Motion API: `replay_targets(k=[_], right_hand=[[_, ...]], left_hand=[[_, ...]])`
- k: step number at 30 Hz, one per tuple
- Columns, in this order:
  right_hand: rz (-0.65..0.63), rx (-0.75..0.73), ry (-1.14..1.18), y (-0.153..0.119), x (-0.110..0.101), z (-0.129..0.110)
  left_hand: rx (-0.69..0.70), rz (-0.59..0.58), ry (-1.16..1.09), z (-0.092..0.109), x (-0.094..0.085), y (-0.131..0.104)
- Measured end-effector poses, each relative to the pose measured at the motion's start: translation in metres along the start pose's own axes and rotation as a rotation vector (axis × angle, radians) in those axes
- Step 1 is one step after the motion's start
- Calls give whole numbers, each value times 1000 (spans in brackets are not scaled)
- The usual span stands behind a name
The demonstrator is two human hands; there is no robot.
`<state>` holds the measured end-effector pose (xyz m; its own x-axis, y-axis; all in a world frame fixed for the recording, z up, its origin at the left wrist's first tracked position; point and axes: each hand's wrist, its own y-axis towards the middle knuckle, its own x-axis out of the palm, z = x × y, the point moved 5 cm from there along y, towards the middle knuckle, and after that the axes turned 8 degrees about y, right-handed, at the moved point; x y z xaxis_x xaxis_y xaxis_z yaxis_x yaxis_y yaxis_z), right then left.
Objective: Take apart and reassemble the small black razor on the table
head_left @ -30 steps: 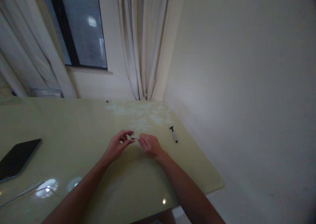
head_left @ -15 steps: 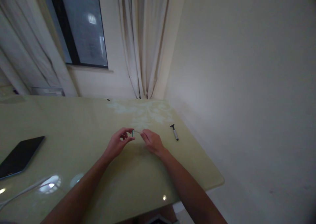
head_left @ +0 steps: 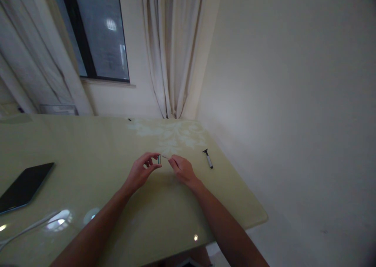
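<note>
My left hand (head_left: pixel 141 167) pinches a small razor cartridge (head_left: pixel 159 159) between thumb and fingertips, held upright on its short side. A pale greenish strip shows along its dark frame. Just to the right, my right hand (head_left: pixel 182 168) is closed round a thin pale stick (head_left: pixel 165 157), whose tip points left at the cartridge with a small gap between them. The hand hides the stick's other end, and its exact kind is too small to tell. To the right of both hands a razor (head_left: pixel 208 159) with a black head and grey handle lies on the table.
The pale, glossy table (head_left: pixel 88 149) ends at a rounded right corner near the wall (head_left: pixel 279 102). A dark tablet (head_left: pixel 26 186) lies at left, with a white cable (head_left: pixel 28 229) in front of it. A tiny black piece (head_left: pixel 129 119) lies by the back edge.
The stick's tip has drawn slightly right, away from the cartridge, opening a small gap. My left hand keeps its pinch almost unmoved.
</note>
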<state>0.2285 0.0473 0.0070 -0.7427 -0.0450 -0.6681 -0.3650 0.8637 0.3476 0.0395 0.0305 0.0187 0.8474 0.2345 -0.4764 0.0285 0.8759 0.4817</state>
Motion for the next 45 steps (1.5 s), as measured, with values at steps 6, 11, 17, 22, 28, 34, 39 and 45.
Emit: replay_targets(k=[6,11,17,22,28,34,39,45], right_hand=[[-17,-17,-10,1,1,-4],[-9,9,-15,1,2,-4],[3,31,-29,2,0,-4],[-27,9,-9,0,3,-4],[-27,26,-3,-1,2,-2],[-46,24,10,-3,3,-3],[-82,-38,24,-4,4,-6],[-107,-57,35,-5,4,-6]], left_hand=[[29,-28,-10,-3,4,0],[9,-18,-19,-3,3,1],[1,-16,-11,-1,1,1],[1,-12,-20,-1,1,1],[2,1,-39,2,-1,1],[13,3,-23,-1,0,1],[26,10,-4,-6,1,1],[34,14,5,-3,-1,1]])
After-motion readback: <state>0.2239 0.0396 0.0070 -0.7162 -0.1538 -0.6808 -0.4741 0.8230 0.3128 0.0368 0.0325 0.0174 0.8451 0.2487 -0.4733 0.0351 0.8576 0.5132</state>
